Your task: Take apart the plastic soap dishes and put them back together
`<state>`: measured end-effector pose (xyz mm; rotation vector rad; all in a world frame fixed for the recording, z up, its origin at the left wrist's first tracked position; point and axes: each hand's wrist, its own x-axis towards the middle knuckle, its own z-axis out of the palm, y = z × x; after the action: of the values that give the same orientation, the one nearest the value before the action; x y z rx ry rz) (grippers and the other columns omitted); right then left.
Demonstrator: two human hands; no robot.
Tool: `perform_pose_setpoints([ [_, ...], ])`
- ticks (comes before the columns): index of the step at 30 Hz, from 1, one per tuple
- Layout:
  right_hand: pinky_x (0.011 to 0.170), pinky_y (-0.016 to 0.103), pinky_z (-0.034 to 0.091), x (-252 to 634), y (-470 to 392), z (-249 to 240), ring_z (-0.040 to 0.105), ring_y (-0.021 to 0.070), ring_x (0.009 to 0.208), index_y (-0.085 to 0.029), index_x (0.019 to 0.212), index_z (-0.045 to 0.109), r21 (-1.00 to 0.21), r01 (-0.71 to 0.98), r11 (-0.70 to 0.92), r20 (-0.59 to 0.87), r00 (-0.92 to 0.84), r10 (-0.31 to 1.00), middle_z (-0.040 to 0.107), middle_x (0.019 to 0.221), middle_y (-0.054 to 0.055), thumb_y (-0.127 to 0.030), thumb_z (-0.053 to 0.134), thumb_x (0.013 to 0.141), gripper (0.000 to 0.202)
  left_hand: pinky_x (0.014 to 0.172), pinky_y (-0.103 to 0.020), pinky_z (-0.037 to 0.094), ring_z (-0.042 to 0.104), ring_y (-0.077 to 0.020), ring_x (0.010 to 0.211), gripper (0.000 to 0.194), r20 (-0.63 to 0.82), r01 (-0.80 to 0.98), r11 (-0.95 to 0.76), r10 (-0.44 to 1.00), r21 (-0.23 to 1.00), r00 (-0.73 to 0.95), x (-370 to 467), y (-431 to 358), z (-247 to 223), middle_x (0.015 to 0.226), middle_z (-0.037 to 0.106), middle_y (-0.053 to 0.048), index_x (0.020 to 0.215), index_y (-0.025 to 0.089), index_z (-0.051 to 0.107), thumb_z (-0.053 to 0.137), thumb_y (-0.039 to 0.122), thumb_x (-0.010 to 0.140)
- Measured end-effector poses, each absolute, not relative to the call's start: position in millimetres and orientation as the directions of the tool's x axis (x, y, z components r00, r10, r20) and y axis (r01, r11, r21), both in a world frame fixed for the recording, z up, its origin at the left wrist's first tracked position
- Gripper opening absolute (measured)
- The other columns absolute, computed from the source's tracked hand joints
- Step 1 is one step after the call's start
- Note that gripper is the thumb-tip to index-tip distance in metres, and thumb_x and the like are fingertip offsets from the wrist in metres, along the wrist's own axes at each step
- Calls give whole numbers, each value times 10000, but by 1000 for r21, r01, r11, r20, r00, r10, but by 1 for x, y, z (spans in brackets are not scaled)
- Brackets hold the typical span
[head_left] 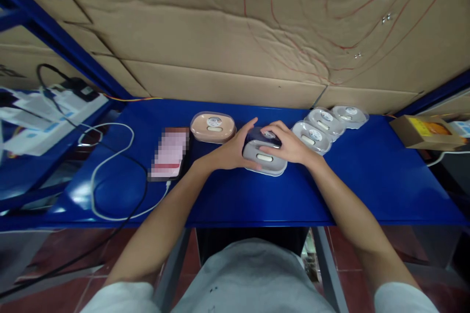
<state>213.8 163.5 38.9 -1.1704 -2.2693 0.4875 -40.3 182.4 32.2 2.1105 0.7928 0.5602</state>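
A dark blue oval case lies behind a light grey oval case with a clear cover and a cream-coloured pill-shaped bar. My left hand is at the left ends of both, thumb along the front of the grey case and fingers stretched apart beside the blue one. From the right, my right hand wraps the right end of the blue case, its thumb over the grey case. The fingers partly hide the blue case's label. Left of my hands sits a pink oval case with a round label.
Several grey oval cases stand in a row on the right. A phone with a white cable lies on the blue tabletop. Power strips are at far left, a small cardboard box at far right. Cardboard backs the table.
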Motion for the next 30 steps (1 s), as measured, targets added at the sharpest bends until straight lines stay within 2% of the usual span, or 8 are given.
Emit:
perform_pose_setpoints([
  [4, 1116, 560, 474, 207, 171, 34, 615, 341, 1327, -254, 1378, 633, -427, 750, 504, 287, -416, 863, 649, 1425, 132, -522, 648, 995, 467, 1313, -613, 233, 188, -397, 1652, 1454, 54, 396, -477, 689, 784, 723, -50, 187, 37, 1801, 83, -198, 1709, 304, 5, 946, 621, 647],
  [9, 1232, 592, 359, 198, 185, 25, 531, 333, 1464, -221, 1468, 609, -359, 846, 393, 277, -305, 911, 606, 1546, 143, -473, 557, 1043, 497, 1293, -647, 254, 77, -418, 1666, 1307, -6, 497, -526, 683, 690, 730, -57, 186, 36, 1807, 26, -184, 1688, 326, 181, 945, 580, 659],
  [11, 1267, 616, 301, 197, 190, 20, 487, 329, 1512, -208, 1486, 605, -359, 856, 372, 259, -291, 921, 578, 1581, 148, -446, 460, 1084, 489, 1286, -630, 284, 146, -415, 1658, 1274, -22, 511, -546, 669, 665, 743, -57, 186, 31, 1794, 112, -188, 1677, 324, 219, 960, 506, 657],
  [14, 1286, 638, 258, 196, 192, 18, 403, 327, 1574, -188, 1524, 579, -358, 871, 336, 226, -268, 937, 516, 1634, 154, -412, 323, 1124, 525, 1278, -583, 322, 351, -376, 1592, 1143, 30, 489, -586, 660, 646, 751, -55, 187, 25, 1700, 366, -190, 1659, 286, 264, 919, 405, 729],
  [17, 1307, 660, 176, 198, 179, 24, 275, 338, 1632, -175, 1596, 492, -343, 871, 352, 218, -290, 932, 383, 1713, 167, -475, 281, 1135, 589, 1226, -599, 385, 479, -400, 1493, 1052, 78, 496, -591, 688, 636, 721, -53, 189, 25, 1602, 486, -206, 1610, 243, 353, 914, 412, 736],
  [23, 1250, 606, 376, 212, 134, 37, 407, 354, 1567, -241, 1676, 336, -464, 733, 497, 137, -495, 858, 409, 1700, 173, -680, 552, 1014, 824, 1167, -526, 471, 578, -349, 1387, 923, 124, 478, -582, 710, 658, 693, -48, 185, 39, 1482, 555, -161, 1535, 243, 448, 888, 488, 762],
  [27, 1239, 639, 382, 215, 126, 35, 406, 389, 1562, -293, 1668, 337, -455, 732, 508, 138, -505, 852, 398, 1704, 161, -644, 735, 913, 923, 1174, -542, 462, 572, -352, 1402, 828, 136, 424, -578, 688, 697, 713, -44, 183, 38, 1492, 565, -155, 1471, 257, 503, 887, 438, 761],
  [30, 1231, 608, 407, 212, 129, 34, 445, 368, 1539, -259, 1622, 410, -441, 723, 531, 160, -519, 840, 436, 1675, 178, -574, 751, 921, 841, 1155, -558, 473, 602, -371, 1376, 847, 124, 415, -558, 690, 719, 713, -44, 186, 34, 1481, 611, -157, 1447, 246, 518, 915, 426, 722],
])
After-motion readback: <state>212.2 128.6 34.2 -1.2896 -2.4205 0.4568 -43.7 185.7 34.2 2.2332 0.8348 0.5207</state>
